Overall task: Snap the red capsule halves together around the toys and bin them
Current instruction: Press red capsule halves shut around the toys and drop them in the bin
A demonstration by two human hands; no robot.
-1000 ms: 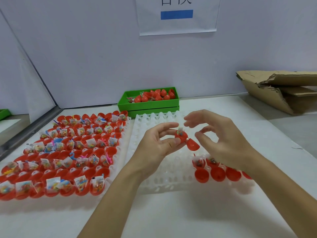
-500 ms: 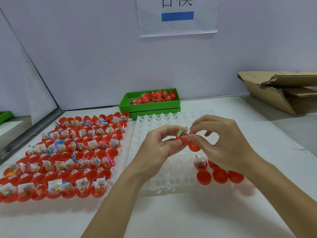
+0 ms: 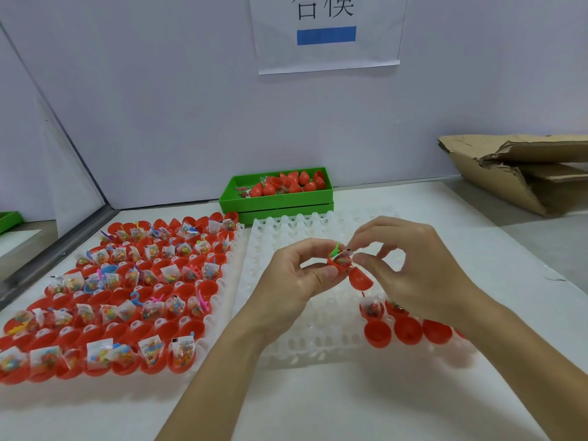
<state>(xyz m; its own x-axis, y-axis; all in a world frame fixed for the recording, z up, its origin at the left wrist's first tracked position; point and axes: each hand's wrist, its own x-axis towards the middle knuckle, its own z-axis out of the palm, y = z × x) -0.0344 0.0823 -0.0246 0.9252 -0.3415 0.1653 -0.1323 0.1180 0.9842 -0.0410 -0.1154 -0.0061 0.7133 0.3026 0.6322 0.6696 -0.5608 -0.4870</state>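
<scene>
Left hand: your left hand (image 3: 299, 275) pinches the filled half of an open red capsule (image 3: 340, 264) between thumb and fingers, above the white tray (image 3: 286, 313).
Right hand: your right hand (image 3: 410, 268) has thumb and forefinger closed on the toy packet (image 3: 342, 254) at the capsule's mouth, close beside the left hand.
Capsule: glossy red plastic; its empty half (image 3: 360, 278) hangs open below and right of the filled one, seemingly joined at a hinge.
Toy: a small clear packet of coloured bits, with a green piece sticking up past the rim.
Doing it well: tuck the packet and green piece fully below the rim first, or the halves will likely pinch the film and not click. Then swing the hanging half over and squeeze evenly.
Bin: the green bin (image 3: 276, 200) sits beyond the tray by the wall, already holding closed capsules.
Waiting stock: the left tray's open filled halves (image 3: 127, 288) and a few by your right wrist.
</scene>
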